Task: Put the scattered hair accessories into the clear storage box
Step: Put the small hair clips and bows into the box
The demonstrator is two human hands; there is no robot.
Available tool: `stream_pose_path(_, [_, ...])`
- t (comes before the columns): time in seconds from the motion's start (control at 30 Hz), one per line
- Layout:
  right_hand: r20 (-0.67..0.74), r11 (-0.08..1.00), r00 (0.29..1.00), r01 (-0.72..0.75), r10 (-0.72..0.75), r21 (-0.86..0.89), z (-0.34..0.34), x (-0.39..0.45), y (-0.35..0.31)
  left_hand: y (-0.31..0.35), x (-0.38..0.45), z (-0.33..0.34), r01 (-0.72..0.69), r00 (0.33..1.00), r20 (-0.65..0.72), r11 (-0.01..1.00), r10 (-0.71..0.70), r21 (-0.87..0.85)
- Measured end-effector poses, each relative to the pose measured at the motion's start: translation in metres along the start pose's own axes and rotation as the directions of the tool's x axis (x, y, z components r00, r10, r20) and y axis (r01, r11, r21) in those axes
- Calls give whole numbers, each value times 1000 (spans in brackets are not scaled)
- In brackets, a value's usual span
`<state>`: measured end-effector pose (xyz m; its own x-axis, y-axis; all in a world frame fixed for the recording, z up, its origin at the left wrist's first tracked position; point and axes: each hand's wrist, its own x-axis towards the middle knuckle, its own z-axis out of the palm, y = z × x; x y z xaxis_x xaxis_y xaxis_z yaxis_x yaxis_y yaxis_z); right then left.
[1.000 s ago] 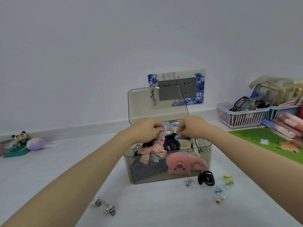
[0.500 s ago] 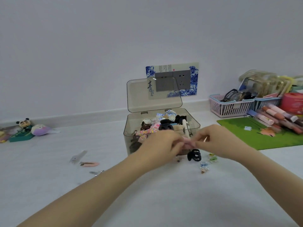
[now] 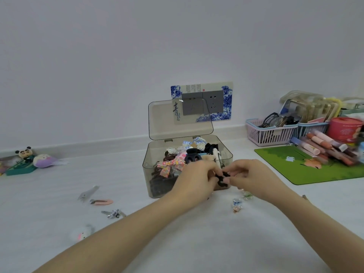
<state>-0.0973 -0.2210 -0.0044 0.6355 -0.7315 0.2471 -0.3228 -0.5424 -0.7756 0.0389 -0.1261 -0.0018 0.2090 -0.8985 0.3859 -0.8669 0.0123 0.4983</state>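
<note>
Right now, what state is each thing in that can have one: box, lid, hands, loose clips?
clear storage box: open, holding many hair accessories.
lid: raised upright at the back.
black claw clip: pinched between both hands, in front of the box.
left hand: fingers curled on the clip.
right hand: fingers curled on the clip.
pink clip: lying loose on the table.
silver clip: lying loose on the table.

White worktop, clutter scattered.
Clear storage box at centre; pink clip and silver clips at 9 o'clock; green mat and baskets at 2 o'clock.
</note>
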Motion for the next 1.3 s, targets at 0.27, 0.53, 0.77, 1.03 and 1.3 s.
stream_pose_path(0.27, [-52,976,991,129,-122,177,19,3,-19,-42,42,-87,163,951,-298,954,-83,253])
stream_pose_path(0.53, [-149,970,959,239,-241,-31,39,4,-15,-101,72,-92,198,980,-110,748,-167,634])
stream_pose_path(0.77, [-43,930,971,212,-235,-299,33,3,-9,-110,74,-79,110,981,31,679,-193,726])
stream_pose_path(1.03, [295,749,947,101,131,-655,12,-11,10,-94,60,-79,135,989,-124,803,-77,580])
stream_pose_path(1.3, [482,814,870,206,101,-543,-7,-9,25,-29,22,-56,-27,967,-217,906,130,422])
